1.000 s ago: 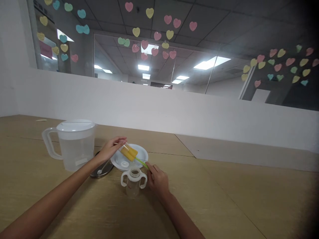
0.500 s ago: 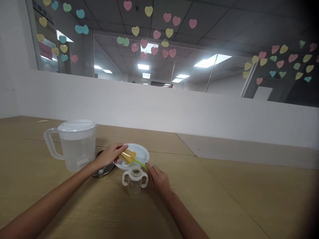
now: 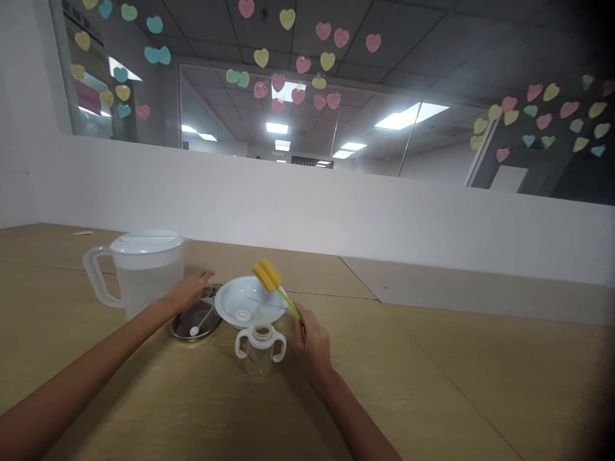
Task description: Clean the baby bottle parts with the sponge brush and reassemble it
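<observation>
In my right hand [image 3: 313, 339] is the green handle of a sponge bottle brush [image 3: 268, 275], its yellow head tilted up to the left above a white bowl [image 3: 225, 307]. My left hand [image 3: 189, 291] is over the far part of an oval metal tray [image 3: 180, 330]. Its fingers point right, closed about a small clear cover [image 3: 208, 291] that is mostly hidden. A thin stick with a white round end [image 3: 195, 331] lies in the tray. In front of the bowl, a clear baby bottle [image 3: 259, 358] with two white handles stands upright, without a lid.
A lidded translucent pitcher [image 3: 148, 262] holding clear liquid stands left of the tray, close to my left forearm. A small white round part [image 3: 243, 315] lies in the bowl. The white wall [image 3: 288, 198] rises behind the wooden table [image 3: 408, 378].
My left hand has moved left from the brush head to the tray, taking the clear cover with it. My right hand has tilted the brush up, and its yellow sponge is now bare.
</observation>
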### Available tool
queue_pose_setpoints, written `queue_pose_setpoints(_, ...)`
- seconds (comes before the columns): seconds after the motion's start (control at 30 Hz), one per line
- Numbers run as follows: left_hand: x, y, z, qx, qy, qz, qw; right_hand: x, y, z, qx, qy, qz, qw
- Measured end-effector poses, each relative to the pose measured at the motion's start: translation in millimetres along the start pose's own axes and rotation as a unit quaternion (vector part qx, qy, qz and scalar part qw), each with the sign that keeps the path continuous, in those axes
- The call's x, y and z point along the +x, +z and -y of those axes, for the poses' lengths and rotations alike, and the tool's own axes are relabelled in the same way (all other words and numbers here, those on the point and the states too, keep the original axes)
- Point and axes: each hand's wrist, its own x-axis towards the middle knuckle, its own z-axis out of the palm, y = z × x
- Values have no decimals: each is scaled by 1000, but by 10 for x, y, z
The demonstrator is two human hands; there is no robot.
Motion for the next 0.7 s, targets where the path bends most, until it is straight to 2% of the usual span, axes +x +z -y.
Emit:
queue_pose_setpoints(0.13,52,122,-36,6,-20,51,998,-9,9,-8,-5,-6,0,1000)
queue_pose_setpoints(0.27,94,22,-159,-3,-3,41,999,-9,13,-22,-7,4,6,1000)
queue_pose_setpoints(0.37,103,-105,-415,-27,47,19,998,-10,19,-22,-9,9,17,1000)
queue_pose_setpoints(0.43,114,-132,-646,-59,95,32,993,-15,25,-24,-12,12,23,1000)
queue_pose_setpoints(0.57,170,16,-1052,-93,125,72,985,-22,26,-42,-15,16,28,999)
queue_pose_setpoints(0.63,201,124,-1153,-101,117,79,985,-20,20,-53,-18,21,32,999)
queue_pose_setpoints(0.7,220,184,-1175,-110,108,71,985,-14,13,-61,-20,31,36,999)
